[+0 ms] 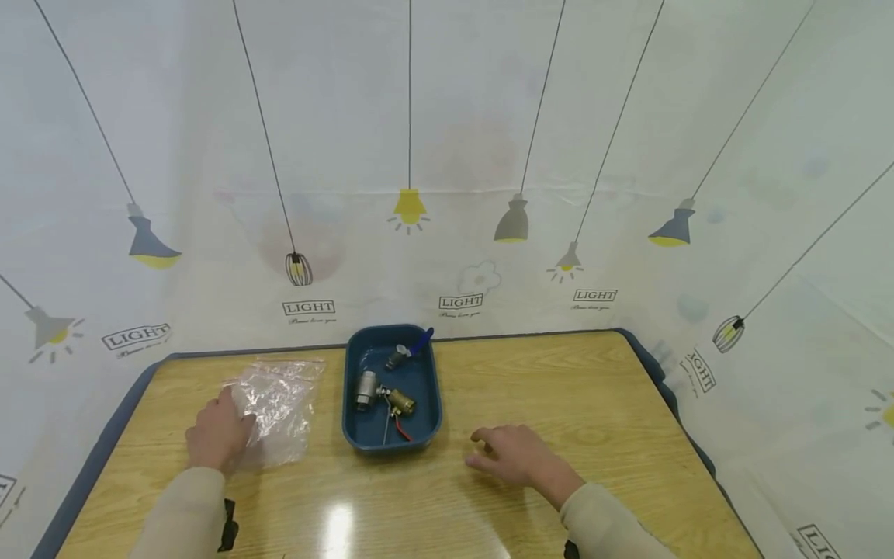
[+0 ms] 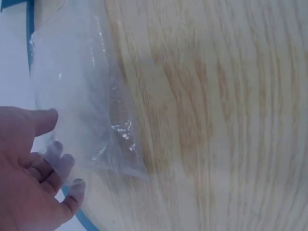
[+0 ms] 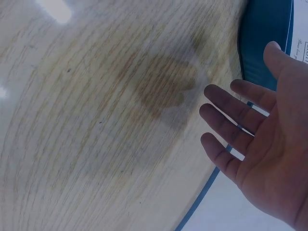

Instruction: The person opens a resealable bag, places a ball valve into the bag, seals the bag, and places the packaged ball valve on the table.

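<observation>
On the left of the table lies a clear plastic bag [image 1: 279, 411], flat and crinkled. My left hand [image 1: 218, 431] is at the bag's left edge; in the left wrist view its thumb and fingers [image 2: 53, 180] are apart and loosely bent, with fingertips overlapping the film of the bag [image 2: 91, 96]. My right hand [image 1: 513, 454] is over the table right of the blue tray [image 1: 391, 449], holding nothing, its fingers [image 3: 231, 127] spread and relaxed. Inside the tray are a valve with a blue lever [image 1: 398, 355], a silver metal fitting [image 1: 366, 388] and a brass valve [image 1: 401, 401] with a red handle.
The wooden table [image 1: 545, 380] has a dark blue edging [image 1: 632, 345]. Behind it and at both sides hangs a pale cloth [image 1: 447, 264] printed with lamps. Light glares off the table front.
</observation>
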The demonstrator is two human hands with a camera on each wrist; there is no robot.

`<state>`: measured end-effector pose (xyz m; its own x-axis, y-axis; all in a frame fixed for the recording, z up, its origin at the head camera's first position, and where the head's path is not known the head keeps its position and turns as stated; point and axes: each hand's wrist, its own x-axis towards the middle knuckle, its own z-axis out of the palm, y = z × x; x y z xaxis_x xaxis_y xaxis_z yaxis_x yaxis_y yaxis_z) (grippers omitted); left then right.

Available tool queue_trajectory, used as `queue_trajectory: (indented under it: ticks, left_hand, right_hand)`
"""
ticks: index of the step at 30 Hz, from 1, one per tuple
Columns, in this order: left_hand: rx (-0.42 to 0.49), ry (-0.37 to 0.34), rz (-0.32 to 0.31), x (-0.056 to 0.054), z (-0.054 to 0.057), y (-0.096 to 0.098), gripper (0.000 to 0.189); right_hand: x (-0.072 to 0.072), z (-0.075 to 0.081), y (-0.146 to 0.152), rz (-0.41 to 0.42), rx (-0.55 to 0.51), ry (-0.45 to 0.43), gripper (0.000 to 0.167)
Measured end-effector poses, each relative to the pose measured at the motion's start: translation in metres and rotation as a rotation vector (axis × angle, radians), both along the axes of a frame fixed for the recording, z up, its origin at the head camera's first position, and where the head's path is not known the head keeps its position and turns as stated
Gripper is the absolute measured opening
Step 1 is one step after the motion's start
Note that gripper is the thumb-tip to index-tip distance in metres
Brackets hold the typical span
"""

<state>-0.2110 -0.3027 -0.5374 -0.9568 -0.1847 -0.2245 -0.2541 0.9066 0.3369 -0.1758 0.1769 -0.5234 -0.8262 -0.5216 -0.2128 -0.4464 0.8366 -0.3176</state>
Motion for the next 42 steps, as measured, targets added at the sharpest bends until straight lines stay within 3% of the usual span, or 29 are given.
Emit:
queue_trajectory:
  ticks: [3, 9, 16, 24, 31, 37, 42]
  left_hand:
    - [0.017, 0.024, 0.009, -0.001, 0.002, 0.0, 0.06]
    - [0.14, 0.132, 0.022, 0.0, 0.008, 0.007, 0.044]
    - [0.185, 0.19, -0.002, 0.002, 0.026, 0.016, 0.038]
    - [0.193, 0.256, -0.109, 0.01, 0.044, 0.018, 0.031]
    - [0.214, 0.328, -0.296, 0.023, 0.07, 0.02, 0.021]
    - [0.278, 0.306, -0.388, 0.037, 0.093, 0.029, 0.014]
    - [0.331, 0.306, -0.467, 0.048, 0.105, 0.044, 0.007]
  right_hand:
    - [0.0, 0.0, -0.001, 0.003, 0.006, 0.001, 0.047]
    - [0.002, 0.002, -0.002, 0.016, 0.006, 0.028, 0.046]
    - [0.002, 0.004, -0.002, 0.016, -0.011, 0.029, 0.043]
    - [0.003, 0.006, 0.0, -0.011, -0.023, 0.016, 0.043]
    - [0.002, 0.003, 0.002, -0.048, -0.036, 0.008, 0.04]
    - [0.001, 0.007, 0.003, -0.059, -0.058, 0.05, 0.036]
    - [-0.001, 0.011, 0.003, -0.055, -0.084, 0.089, 0.034]
